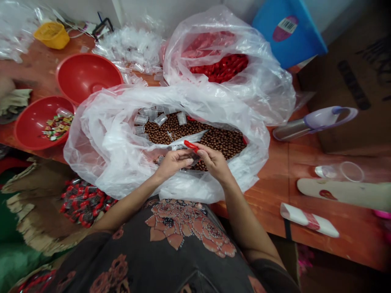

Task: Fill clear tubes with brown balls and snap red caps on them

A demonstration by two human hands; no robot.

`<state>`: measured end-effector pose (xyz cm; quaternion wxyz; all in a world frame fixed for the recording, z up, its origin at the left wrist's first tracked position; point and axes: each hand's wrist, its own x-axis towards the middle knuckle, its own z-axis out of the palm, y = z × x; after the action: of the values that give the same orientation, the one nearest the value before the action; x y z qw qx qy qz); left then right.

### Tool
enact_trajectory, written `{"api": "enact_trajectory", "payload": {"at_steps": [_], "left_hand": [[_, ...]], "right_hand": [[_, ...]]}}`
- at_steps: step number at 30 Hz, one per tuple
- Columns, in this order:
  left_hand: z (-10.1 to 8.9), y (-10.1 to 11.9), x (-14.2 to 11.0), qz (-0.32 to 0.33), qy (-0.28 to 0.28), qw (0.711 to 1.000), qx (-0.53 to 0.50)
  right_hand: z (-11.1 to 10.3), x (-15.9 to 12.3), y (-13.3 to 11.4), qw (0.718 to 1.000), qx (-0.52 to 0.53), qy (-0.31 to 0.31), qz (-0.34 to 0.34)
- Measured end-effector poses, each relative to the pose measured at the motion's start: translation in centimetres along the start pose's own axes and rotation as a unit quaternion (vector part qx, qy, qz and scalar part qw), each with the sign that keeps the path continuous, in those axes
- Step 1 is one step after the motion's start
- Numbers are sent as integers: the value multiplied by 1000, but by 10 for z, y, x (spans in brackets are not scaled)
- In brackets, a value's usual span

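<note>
A big clear plastic bag (100,138) lies open before me, filled with small brown balls (220,140) and several little clear tubes (152,116). Over it, my left hand (172,162) is closed round a small clear tube. My right hand (214,160) pinches a red cap (191,145) at that tube's top. Both hands meet just above the brown balls. A second clear bag (262,77) behind holds red caps (224,67).
Two red bowls sit at the left: one bare (87,75), one (26,126) with wrapped sweets. A yellow tub (52,35), a pile of clear tubes (131,44), a lilac-handled flask (314,122), a clear cup (351,171) and a blue bin (290,28) stand around. Filled red-capped tubes (82,201) lie low left.
</note>
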<state>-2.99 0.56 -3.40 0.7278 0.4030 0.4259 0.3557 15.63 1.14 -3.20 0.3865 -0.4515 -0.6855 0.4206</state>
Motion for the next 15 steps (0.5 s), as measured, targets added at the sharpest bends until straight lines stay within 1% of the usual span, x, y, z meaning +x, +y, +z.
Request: {"api": "enact_trajectory", "payload": {"at_steps": [2,4,6,8,11,13,15], "left_hand": [[0,0,0,5,10,1000,0],[-1,0,0,18,21,1000,0],[-1,-1,0,30,34,999,1],[0,-2,0,37,42,998,5],[3,-3,-1,50,41,998,15],[3,-3,-3,43,31,998,17],[2,-2,-2,17,31,999,10]], "right_hand": [[-1,-2,-1,996,-76,-23,-45],[1,-4,-1,981,-171,-33,-87],[8,-6,0,957,-266,-13,-114],[15,-8,3,934,-334,26,-127],[20,-9,10,915,-362,69,-162],[19,-9,15,915,-350,70,-188],[15,-10,16,920,-336,51,-194]]}}
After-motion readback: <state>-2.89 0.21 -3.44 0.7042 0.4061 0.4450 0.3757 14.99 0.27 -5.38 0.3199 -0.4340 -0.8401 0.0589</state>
